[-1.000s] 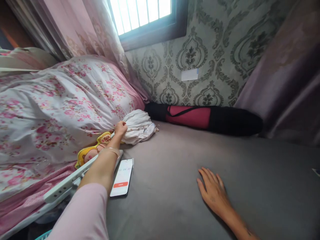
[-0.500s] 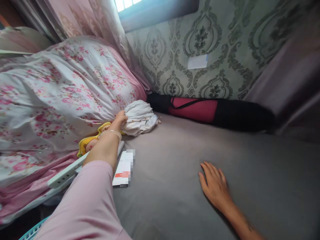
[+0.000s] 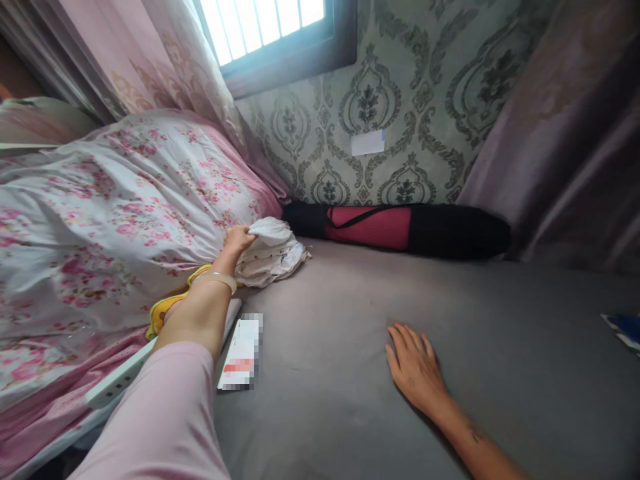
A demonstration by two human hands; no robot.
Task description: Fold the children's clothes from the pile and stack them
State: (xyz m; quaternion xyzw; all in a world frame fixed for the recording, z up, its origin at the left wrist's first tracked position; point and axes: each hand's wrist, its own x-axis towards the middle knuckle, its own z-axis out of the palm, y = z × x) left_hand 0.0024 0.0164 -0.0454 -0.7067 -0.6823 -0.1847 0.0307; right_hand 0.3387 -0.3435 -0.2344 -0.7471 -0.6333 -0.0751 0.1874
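My left hand (image 3: 239, 239) pinches the upper left edge of a crumpled white cloth (image 3: 273, 257), which lies on the grey sheet (image 3: 340, 320) and is slightly lifted where I grip it. A bangle circles my left wrist. My right hand (image 3: 415, 363) rests palm down on the sheet, its fingers a little spread and nothing in it. Below the cloth a white card or phone with a red patch (image 3: 241, 353) lies flat beside my left forearm, partly blurred out. Yellow printed items (image 3: 165, 312) peek out from behind that forearm.
A long black and red bag (image 3: 370, 228) lies along the patterned wall. Floral bedding (image 3: 130, 200) is heaped at the left, with a white power strip (image 3: 117, 380) below it. A blue item (image 3: 625, 328) lies at the right edge. Curtains hang on both sides.
My left hand has pulled the edge of the white cloth up a little. The view has shifted, showing more of the window and a blue item at the right. My right hand stays on the sheet.
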